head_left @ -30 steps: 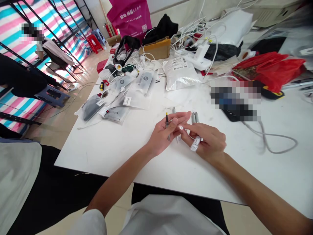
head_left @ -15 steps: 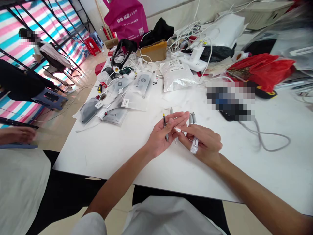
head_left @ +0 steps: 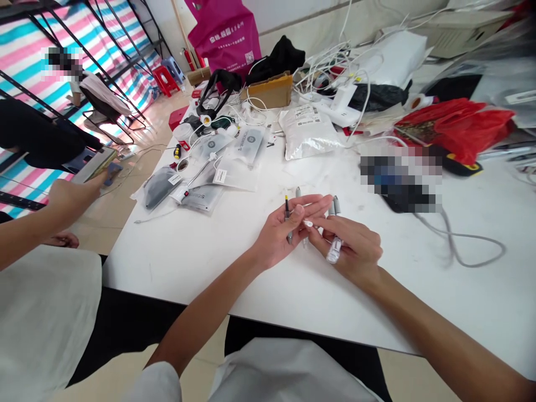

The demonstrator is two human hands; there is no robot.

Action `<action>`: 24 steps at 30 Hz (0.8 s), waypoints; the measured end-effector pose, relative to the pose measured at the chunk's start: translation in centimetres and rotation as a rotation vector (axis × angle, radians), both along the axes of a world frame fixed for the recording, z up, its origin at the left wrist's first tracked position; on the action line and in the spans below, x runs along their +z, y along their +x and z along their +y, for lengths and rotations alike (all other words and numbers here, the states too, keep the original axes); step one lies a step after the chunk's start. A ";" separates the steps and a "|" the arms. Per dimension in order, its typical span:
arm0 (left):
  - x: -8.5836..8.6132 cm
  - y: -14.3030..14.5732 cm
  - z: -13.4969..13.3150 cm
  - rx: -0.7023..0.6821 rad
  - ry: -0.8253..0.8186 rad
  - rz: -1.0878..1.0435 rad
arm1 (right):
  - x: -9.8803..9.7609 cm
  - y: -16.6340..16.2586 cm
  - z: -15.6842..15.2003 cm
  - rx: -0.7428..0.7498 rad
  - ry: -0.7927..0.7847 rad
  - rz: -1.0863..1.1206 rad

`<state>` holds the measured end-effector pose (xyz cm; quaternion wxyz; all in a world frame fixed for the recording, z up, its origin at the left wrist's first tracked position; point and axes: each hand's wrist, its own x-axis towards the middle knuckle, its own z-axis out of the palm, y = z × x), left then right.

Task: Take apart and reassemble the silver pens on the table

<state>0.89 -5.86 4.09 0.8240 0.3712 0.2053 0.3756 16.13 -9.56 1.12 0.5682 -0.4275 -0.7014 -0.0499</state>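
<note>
A white bench (head_left: 422, 301) carries the whole scene, with a silver foil pouch (head_left: 307, 134) near its middle as the landmark. Behind that pouch sit a cardboard box (head_left: 268, 92) and a tangle of white cables (head_left: 322, 61). To its right lies a red plastic bag (head_left: 456, 125), and to its left lie sealed grey-and-white pouches (head_left: 238, 159). Further left, well apart from it, a co-worker's hand (head_left: 73, 198) raises a flat slab (head_left: 94, 164) beyond the bench edge.

The person's two hands sit close together in front of the foil pouch. The grip of the left hand (head_left: 276, 234) is clenched on a slim dark stem (head_left: 287, 207) with a yellow tip, its long axis pointing away from the person. The grip of the right hand (head_left: 355, 245) is closed around a white cylinder (head_left: 334, 249), and its two grey prongs (head_left: 334, 205) stick out past the fingers along nearly the same axis. A small white piece (head_left: 309, 223) sits between the hands, at the right hand's fingertips and nearer that hand.
</note>
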 end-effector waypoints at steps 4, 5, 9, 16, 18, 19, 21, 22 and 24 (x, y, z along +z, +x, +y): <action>0.0 0.0 -0.1 -0.024 0.045 0.003 | -0.5 0.1 0.3 -0.015 0.012 -0.009; -0.1 -0.1 -0.1 -0.022 0.060 0.006 | -0.5 0.2 0.3 -0.012 0.020 -0.005; -0.1 -0.2 -0.1 -0.011 0.143 0.064 | -0.3 0.2 0.3 -0.018 -0.038 0.015; -0.5 -0.7 0.6 0.031 0.321 0.195 | -0.2 0.5 0.5 0.046 -0.412 0.175; -0.6 -0.8 0.7 0.061 0.364 0.257 | -0.5 0.8 0.7 0.078 -0.512 0.226; -0.7 -0.8 0.8 0.077 0.382 0.287 | -0.6 0.9 0.7 0.089 -0.549 0.242; -0.9 -0.8 0.9 0.092 0.385 0.320 | -0.9 1.1 0.9 0.105 -0.593 0.260; -1.0 -0.7 0.9 0.096 0.363 0.313 | -0.9 1.1 1.0 0.110 -0.603 0.268; -1.3 -0.6 1.1 0.116 0.277 0.260 | -0.9 1.2 1.0 0.113 -0.607 0.286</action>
